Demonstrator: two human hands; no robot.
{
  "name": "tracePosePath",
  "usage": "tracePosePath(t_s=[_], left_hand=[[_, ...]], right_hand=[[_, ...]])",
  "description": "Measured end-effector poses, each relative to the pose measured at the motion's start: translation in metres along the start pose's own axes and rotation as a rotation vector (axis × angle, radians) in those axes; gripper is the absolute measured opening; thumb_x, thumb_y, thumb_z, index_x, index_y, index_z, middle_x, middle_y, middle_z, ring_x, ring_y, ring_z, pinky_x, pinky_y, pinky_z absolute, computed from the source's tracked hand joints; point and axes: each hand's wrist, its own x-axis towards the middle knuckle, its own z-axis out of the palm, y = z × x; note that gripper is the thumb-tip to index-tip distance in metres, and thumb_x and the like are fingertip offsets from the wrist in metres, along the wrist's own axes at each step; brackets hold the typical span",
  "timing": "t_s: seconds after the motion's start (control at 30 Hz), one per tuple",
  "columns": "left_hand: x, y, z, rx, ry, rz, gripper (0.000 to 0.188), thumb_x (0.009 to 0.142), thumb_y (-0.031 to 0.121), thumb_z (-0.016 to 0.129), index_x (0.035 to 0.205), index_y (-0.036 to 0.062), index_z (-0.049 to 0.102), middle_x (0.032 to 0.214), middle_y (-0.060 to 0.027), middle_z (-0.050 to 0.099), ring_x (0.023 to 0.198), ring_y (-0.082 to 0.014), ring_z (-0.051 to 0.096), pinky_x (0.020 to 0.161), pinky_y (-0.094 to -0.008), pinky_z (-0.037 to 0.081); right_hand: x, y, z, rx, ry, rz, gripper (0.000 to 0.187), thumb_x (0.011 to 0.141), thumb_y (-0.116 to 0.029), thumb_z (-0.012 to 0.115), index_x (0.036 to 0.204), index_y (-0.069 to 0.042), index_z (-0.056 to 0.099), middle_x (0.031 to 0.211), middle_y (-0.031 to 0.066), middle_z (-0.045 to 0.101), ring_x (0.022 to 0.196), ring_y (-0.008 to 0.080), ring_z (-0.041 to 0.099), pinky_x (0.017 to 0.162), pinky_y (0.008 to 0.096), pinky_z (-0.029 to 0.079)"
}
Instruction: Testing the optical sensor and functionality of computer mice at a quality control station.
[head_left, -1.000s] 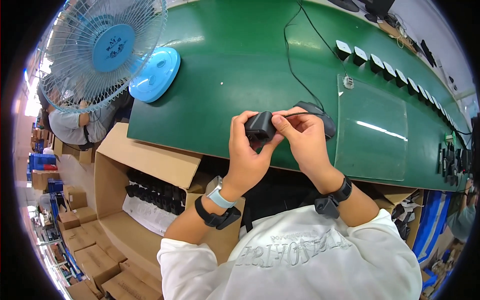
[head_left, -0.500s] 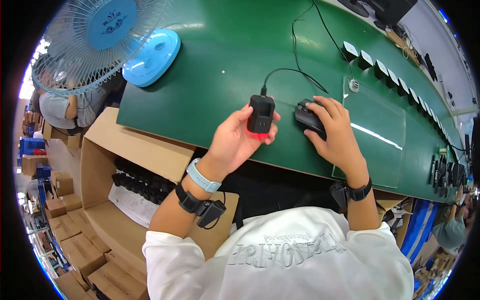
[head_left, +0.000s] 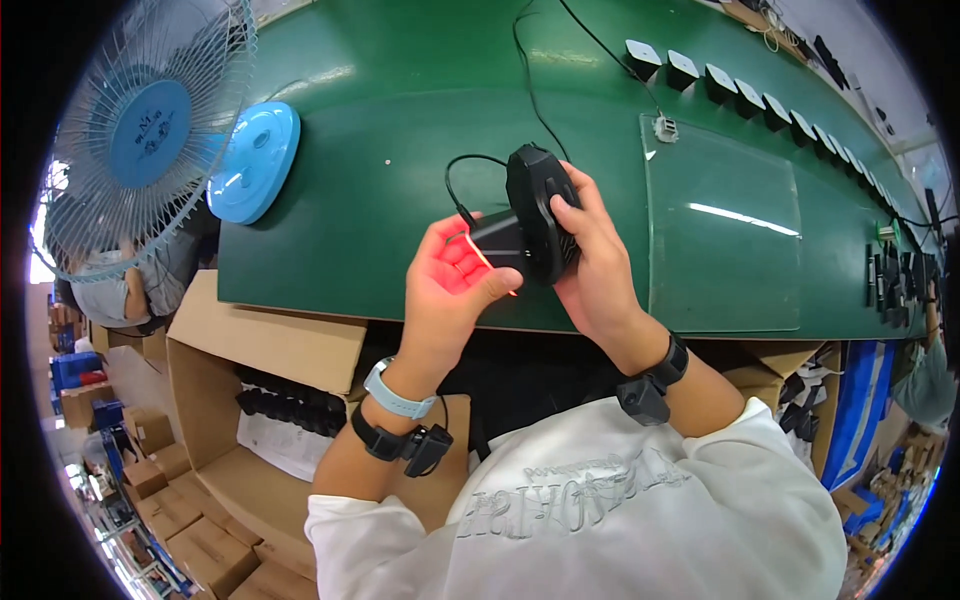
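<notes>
My left hand (head_left: 440,305) is closed on a small black charging dock (head_left: 498,240) with a cable plugged into its end. Red light from the dock's edge glows over the palm and fingers. In my right hand (head_left: 605,275) a black computer mouse (head_left: 535,210) is gripped on its side, thumb across it and fingers behind. The mouse stands tilted up against the dock, its underside toward the left; whether it sits fully on the dock is hidden. Both are held above the green table (head_left: 370,220).
A thin black cable (head_left: 527,80) runs from the table's back. Right of my hands lies a clear sheet (head_left: 725,230) with a small USB plug (head_left: 665,128). Several black-and-white blocks (head_left: 720,82) line the back. A blue fan (head_left: 150,135) stands left, an open carton (head_left: 270,335) below.
My right hand has lifted the mouse off the table and brought it left to the dock. My left hand has turned the dock on its side. The view has shifted somewhat.
</notes>
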Motion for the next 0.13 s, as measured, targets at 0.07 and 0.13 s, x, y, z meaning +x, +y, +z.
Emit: tracePosePath(t_s=[0.07,0.13], left_hand=[[-0.0003,-0.0013,0.0018,0.019,-0.015,-0.012,0.071,0.078,-0.007,0.084,0.136,-0.002,0.044,0.119,-0.0142,0.063,0.106,-0.0205,0.068,0.091,-0.0329,0.059],[-0.0001,-0.0022,-0.0004,0.016,-0.048,-0.018,0.072,0.078,-0.006,0.084,0.137,-0.0005,0.043,0.12,-0.0138,0.063,0.11,-0.0217,0.067,0.091,-0.0324,0.059]], right_hand=[[0.0025,0.0069,-0.0049,-0.039,-0.011,-0.046,0.046,0.103,-0.016,0.053,0.145,-0.006,0.038,0.135,0.0074,0.051,0.121,0.0149,0.053,0.105,0.0316,0.044],[0.0029,0.0113,-0.0101,-0.231,-0.049,-0.187,0.047,0.104,-0.019,0.052,0.146,-0.007,0.036,0.139,0.0081,0.047,0.13,0.0193,0.047,0.118,0.0338,0.032]])
